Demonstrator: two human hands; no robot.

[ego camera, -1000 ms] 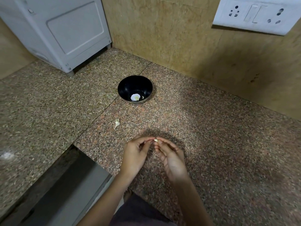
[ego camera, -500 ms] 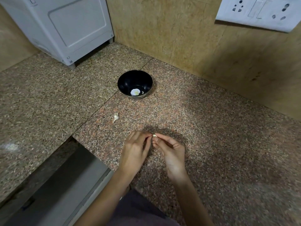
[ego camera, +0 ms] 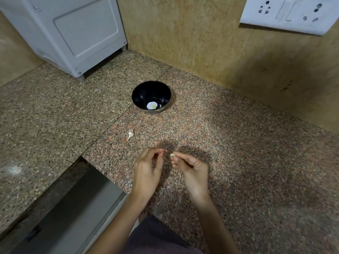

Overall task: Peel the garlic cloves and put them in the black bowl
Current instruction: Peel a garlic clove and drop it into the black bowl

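Observation:
My right hand (ego camera: 192, 171) pinches a small pale garlic clove (ego camera: 172, 154) at its fingertips, just above the granite counter. My left hand (ego camera: 148, 171) sits beside it, a small gap away, thumb and finger pinched on a thin scrap of brownish peel (ego camera: 164, 152). The black bowl (ego camera: 139, 94) stands farther back on the counter, with a pale peeled clove (ego camera: 151, 105) lying in its bottom. One unpeeled garlic clove (ego camera: 130, 134) rests on the counter between the bowl and my hands, to the left.
The speckled granite counter (ego camera: 247, 153) meets a tan wall at the back. A white appliance (ego camera: 73, 33) stands on feet at the back left. A white switch and socket plate (ego camera: 291, 13) hangs on the wall. The counter's cut-out edge (ego camera: 102, 173) drops away left of my hands.
My hands were touching at the clove; now they have drawn slightly apart, the left taking a scrap of peel, the right keeping the clove. The camera has shifted a little.

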